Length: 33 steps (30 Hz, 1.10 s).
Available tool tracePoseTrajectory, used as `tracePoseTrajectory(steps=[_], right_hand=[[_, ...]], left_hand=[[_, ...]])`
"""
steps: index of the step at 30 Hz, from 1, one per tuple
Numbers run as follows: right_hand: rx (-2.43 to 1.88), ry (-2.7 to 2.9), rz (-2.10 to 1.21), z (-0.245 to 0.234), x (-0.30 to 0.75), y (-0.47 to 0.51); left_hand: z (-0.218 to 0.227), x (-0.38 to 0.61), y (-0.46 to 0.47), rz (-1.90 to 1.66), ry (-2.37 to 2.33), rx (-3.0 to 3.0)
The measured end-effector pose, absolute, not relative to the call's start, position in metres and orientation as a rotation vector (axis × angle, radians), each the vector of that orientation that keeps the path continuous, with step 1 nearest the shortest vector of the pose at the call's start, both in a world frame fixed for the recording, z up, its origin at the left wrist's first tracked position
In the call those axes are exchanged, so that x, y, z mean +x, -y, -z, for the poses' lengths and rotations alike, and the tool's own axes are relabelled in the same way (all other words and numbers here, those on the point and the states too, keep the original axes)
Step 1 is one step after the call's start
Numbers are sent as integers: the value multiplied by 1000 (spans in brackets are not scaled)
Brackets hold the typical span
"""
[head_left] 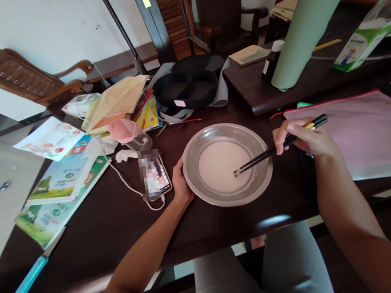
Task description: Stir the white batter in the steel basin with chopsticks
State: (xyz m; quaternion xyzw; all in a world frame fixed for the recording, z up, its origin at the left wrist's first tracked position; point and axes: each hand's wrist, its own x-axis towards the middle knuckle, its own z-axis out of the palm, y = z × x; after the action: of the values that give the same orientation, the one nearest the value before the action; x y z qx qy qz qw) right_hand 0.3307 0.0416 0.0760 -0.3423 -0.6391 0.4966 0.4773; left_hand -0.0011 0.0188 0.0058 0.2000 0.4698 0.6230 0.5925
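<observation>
A shiny metal bowl stands on the dark table in front of me, with a milky white liquid in it. My left hand holds the bowl's left side, thumb along the rim; the other fingers are mostly hidden by the bowl. Above the table to the right, my right hand grips a pair of black chopsticks with gold bands near their upper ends. The chopsticks slant down to the left across the bowl's right rim, their tips close together at the liquid.
Left of the bowl lie a lit phone with a white cable and a pink-topped cup. Booklets and a blue-handled knife lie further left. A black case, a green flask and a pink zip folder surround the back and right.
</observation>
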Motion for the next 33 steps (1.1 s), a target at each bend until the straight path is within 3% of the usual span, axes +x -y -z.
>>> tracePoseTrajectory(steps=[6, 13, 19, 26, 33], right_hand=[[-880, 1833, -1242, -79, 319, -38], [-825, 1557, -1226, -78, 332, -37], [-877, 1858, -1257, -73, 322, -38], [-830, 1578, -1204, -77, 328, -38], [-832, 1903, -1212, -75, 321, -37]], left_hand=[[-5, -4, -20, -1357, -1131, 414], [-1, -2, -22, -1372, -1115, 332], [3, -4, -23, -1408, -1135, 396], [5, -2, -24, -1456, -1157, 368], [7, -2, -24, -1479, -1171, 431]])
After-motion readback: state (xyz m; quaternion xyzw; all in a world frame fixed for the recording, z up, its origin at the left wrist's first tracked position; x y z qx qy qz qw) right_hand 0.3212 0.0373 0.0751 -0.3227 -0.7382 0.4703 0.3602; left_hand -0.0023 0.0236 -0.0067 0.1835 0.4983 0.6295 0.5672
